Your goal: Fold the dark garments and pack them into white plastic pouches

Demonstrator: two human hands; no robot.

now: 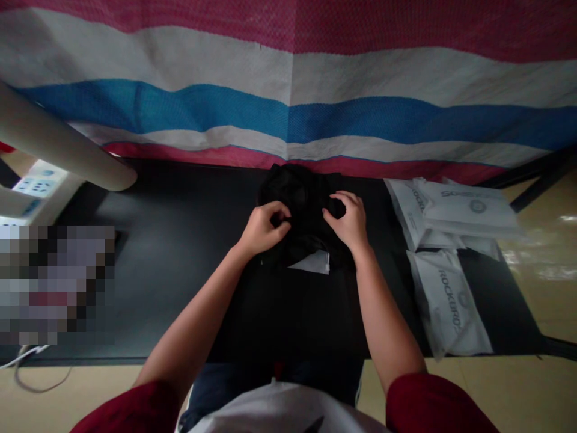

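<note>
Sleeves of dark red sit at the bottom corners of the frame, with bare forearms running up from them toward the centre. Left hand [261, 230] rests on the left side of a black garment [303, 207], its fingers curled in and pinching a fold of the cloth. Right hand [348, 221] lies on the garment's right side, fingers bent and close together, pressing down into the fabric; whether it grips a fold or only presses is hard to tell against the dark cloth. A white tag [313, 263] pokes out from under the garment's near edge, between the two wrists.

The garment is bunched in a heap at the centre of the frame, on a black table [180, 270], toward the table's far edge. To the right, white printed pouches [451, 307] lie flat on the table, and more of them are stacked further back at the right [469, 210], well apart from the hands. At the left edge a white power strip [38, 186] sits beside a pale tube [63, 144]. Behind everything, across the top of the frame, hangs a striped woven sheet [288, 72] in red, white and blue.
</note>
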